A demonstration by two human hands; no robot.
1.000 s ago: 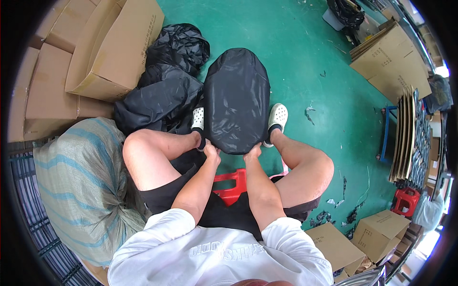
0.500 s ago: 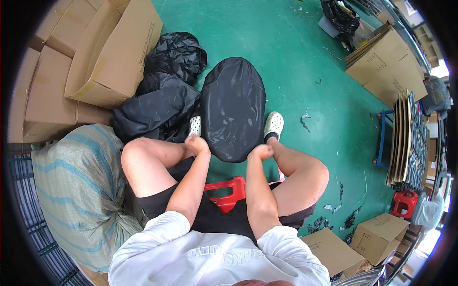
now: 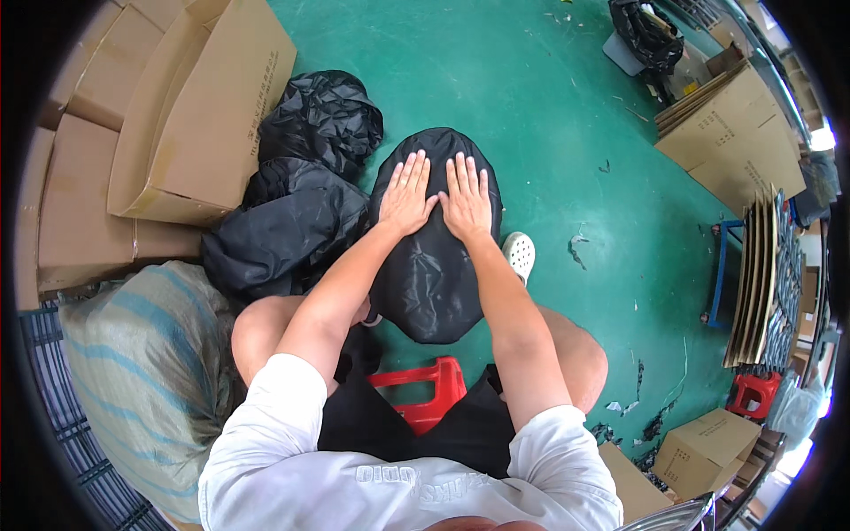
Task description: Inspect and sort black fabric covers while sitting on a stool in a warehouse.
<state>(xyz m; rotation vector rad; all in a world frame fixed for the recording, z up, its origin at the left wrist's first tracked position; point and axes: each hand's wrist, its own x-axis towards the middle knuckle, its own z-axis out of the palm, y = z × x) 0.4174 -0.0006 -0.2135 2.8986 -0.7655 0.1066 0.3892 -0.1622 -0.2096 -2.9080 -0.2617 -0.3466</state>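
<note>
Black, slightly glossy sheeting covers the oval bundle [image 3: 423, 288] that, in the head view, lies straight ahead of the person, between the knees and the far stretch of green floor [image 3: 549, 115]. Both forearms reach forward, angled inward, with elbows slightly bent. The left hand [image 3: 406, 196] and the right hand [image 3: 466, 199] rest palm down on the bundle's upper part, side by side, fingers extended forward and thumbs pointing toward each other; both are flat, gripping nothing. At upper left stands an open cardboard box [image 3: 208, 133], its bottom out of sight. Below it, a striped woven sack [image 3: 146, 363] bulges, contents hidden. At upper right, a pale tub [image 3: 622, 55] holds a black plastic bag [image 3: 653, 40].
</note>
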